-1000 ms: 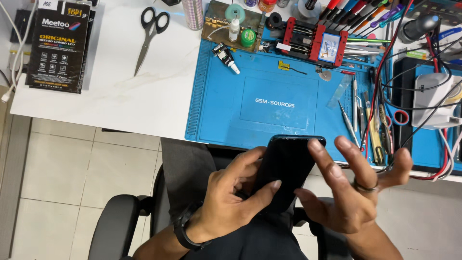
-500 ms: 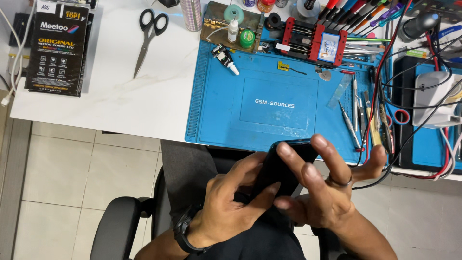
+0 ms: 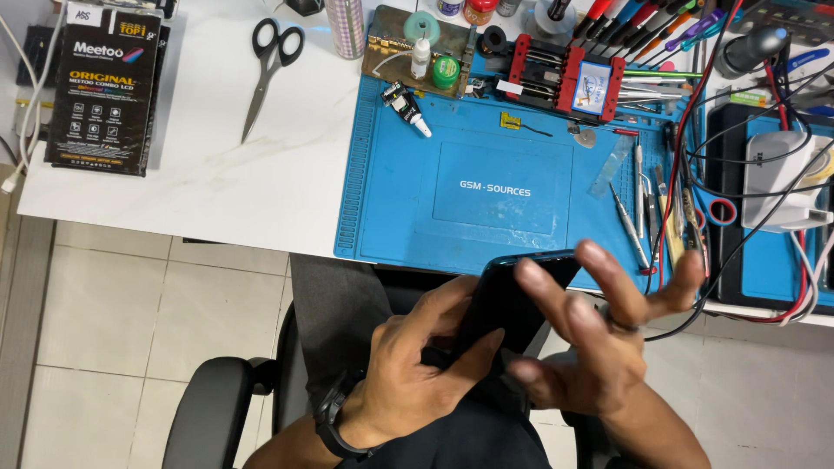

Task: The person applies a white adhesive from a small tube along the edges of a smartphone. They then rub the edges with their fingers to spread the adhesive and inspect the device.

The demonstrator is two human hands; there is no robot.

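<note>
A black smartphone [image 3: 512, 300] is held over my lap, just below the front edge of the blue work mat [image 3: 486, 200]. My left hand [image 3: 417, 373], with a dark band on its wrist, grips the phone's lower end with fingers and thumb. My right hand [image 3: 599, 343] is beside the phone's right edge with fingers spread and blurred; a ring shows on one finger. Whether its thumb touches the phone is unclear.
On the white table [image 3: 208, 182] lie scissors [image 3: 269, 69] and a black product box [image 3: 104, 87] at the left. Tweezers and screwdrivers [image 3: 638, 208] line the mat's right side. A red clamp fixture [image 3: 569, 82], small bottles, cables and a black chair armrest [image 3: 213, 408] are around.
The phone and both hands have shifted slightly. My right hand has lifted its fingers off the phone's face and spread them to the right.
</note>
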